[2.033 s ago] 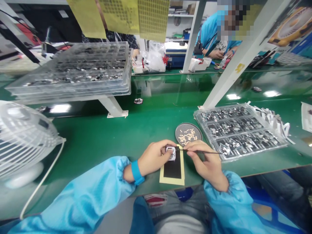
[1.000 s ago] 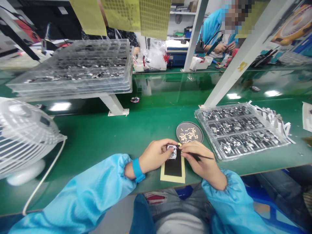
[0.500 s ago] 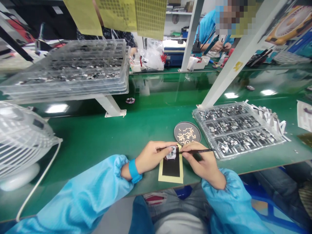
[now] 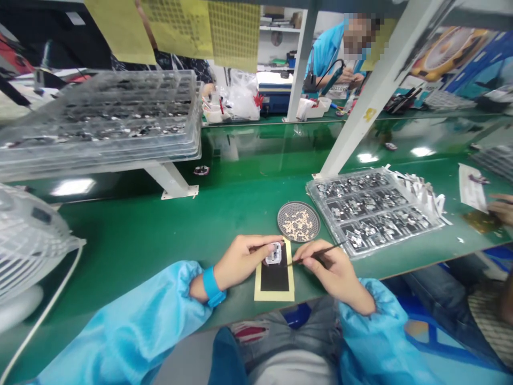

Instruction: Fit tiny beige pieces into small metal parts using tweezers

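Note:
My left hand (image 4: 244,259) is closed on a small white rounded-square housing (image 4: 274,253), pinching its left side between thumb and fingers. The housing is over the upper part of a black pad (image 4: 274,279) with a pale yellow border. In my right hand (image 4: 331,267) is a pair of dark tweezers (image 4: 320,252), gripped like a pen. Their tip points down-left over the right edge of the pad, just beside the housing. Beyond my hands stands a round grey perforated dish (image 4: 281,215) with many tiny cream-coloured pieces (image 4: 300,223) in it.
A clear compartment tray (image 4: 340,227) of small metallic parts lies to the right, paper strips (image 4: 420,195) beside it. Stacked clear trays (image 4: 160,144) rest on a raised shelf. A white fan (image 4: 32,251) stands left. A slanted white post (image 4: 356,101) rises behind. Co-workers' hands (image 4: 503,208) show at right and behind.
The tweezers' tip has drawn back from the housing and dropped lower over the pad. My left hand keeps its hold. The whole view has shifted slightly to the right.

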Demonstrator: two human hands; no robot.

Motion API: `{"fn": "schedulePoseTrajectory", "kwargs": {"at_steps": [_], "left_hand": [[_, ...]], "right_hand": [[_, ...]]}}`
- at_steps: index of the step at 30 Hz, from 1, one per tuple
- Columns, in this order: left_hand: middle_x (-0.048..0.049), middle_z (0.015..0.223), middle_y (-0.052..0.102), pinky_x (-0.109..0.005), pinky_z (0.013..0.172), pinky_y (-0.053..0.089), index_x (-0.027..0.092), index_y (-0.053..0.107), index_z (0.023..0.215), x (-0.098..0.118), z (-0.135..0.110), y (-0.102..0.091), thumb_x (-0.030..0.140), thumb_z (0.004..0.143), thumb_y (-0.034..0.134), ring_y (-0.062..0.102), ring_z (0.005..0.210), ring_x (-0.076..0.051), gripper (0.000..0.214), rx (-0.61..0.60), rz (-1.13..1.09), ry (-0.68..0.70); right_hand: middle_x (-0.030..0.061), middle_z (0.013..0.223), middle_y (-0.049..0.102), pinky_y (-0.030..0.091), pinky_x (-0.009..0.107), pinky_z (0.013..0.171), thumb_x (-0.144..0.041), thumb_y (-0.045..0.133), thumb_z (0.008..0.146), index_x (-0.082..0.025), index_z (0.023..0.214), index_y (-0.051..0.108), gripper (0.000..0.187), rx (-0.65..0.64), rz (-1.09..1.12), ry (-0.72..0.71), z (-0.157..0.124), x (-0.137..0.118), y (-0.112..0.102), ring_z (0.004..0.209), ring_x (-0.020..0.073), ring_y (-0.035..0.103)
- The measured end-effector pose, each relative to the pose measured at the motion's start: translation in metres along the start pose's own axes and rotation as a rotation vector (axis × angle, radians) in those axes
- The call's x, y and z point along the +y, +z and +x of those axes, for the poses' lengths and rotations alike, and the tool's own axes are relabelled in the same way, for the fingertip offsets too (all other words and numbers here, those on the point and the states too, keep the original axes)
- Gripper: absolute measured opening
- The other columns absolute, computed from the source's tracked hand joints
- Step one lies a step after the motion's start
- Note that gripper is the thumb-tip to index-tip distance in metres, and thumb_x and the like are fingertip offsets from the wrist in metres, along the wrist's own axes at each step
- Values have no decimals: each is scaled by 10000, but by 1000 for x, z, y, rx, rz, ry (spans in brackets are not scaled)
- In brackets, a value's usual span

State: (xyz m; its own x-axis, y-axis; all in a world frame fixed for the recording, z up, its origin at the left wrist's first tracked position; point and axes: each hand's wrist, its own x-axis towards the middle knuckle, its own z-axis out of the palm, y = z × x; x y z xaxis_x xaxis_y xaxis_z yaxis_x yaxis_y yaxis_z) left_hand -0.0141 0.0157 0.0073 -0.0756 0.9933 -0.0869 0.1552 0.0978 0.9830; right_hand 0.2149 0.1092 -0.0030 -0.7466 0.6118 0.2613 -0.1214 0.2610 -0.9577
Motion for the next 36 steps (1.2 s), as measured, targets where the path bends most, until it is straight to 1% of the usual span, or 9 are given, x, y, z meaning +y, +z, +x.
{"fn": "schedulePoseTrajectory", "kwargs": {"at_steps": [4,7,10,15,19,24,27,32,36], "left_hand": [[-102,1143,732,-304,848,576,170,679,1247,3,-2,0,336,854,706,703,983,-236,427,44,-38,-47],[-94,1094,726,-271,780,576,170,609,1311,5,-4,2,283,801,752,699,847,-182,541,63,-83,-2],[-69,941,730,-236,730,570,145,638,1215,6,-3,5,305,807,759,687,751,-145,455,79,-153,-36],[-58,759,718,-189,506,504,115,670,990,8,0,8,358,781,796,675,594,-144,344,85,-216,-174],[-60,782,725,-163,461,451,111,674,964,9,-1,6,370,769,812,655,530,-118,352,91,-247,-181],[-59,713,703,-132,392,296,102,671,973,14,-3,8,421,799,781,639,516,-110,380,70,-317,-197],[-59,644,681,-136,398,271,91,679,1039,17,-4,11,442,860,707,610,497,-99,395,31,-356,-176],[-114,883,739,-155,456,354,100,678,1106,17,-6,11,376,837,732,663,624,-124,389,18,-387,-133],[-121,1009,737,-237,675,529,106,662,1145,13,-6,13,280,772,776,681,736,-151,427,13,-435,-93]], "right_hand": [[45,906,675,506,355,825,-325,429,1050,-214,913,566,223,205,-60,16,-21,-29,-36,883,201,646],[10,745,617,438,309,682,-444,488,1014,-217,868,583,286,437,-570,181,-28,-44,-76,695,179,577],[6,691,635,347,304,591,-576,596,914,-236,843,644,351,393,-1104,455,-25,-48,-103,630,197,568],[2,772,711,351,303,592,-661,621,853,-310,987,693,383,326,-1295,588,-18,-44,-100,741,269,650],[4,849,735,386,312,606,-598,631,870,-287,943,699,326,294,-1245,544,-20,-39,-101,768,259,667],[34,877,727,483,311,689,-574,698,824,-216,904,691,367,475,-912,335,-21,-36,-100,771,218,674],[44,844,723,516,287,681,-527,728,821,-193,879,680,342,487,-666,226,-15,-38,-71,749,200,680],[36,882,742,551,270,700,-420,712,879,-206,950,666,230,242,-313,236,-3,-32,-6,795,188,710],[51,1071,722,558,318,854,-356,668,927,-235,1088,663,201,136,-153,201,5,-19,21,974,205,700]]}}
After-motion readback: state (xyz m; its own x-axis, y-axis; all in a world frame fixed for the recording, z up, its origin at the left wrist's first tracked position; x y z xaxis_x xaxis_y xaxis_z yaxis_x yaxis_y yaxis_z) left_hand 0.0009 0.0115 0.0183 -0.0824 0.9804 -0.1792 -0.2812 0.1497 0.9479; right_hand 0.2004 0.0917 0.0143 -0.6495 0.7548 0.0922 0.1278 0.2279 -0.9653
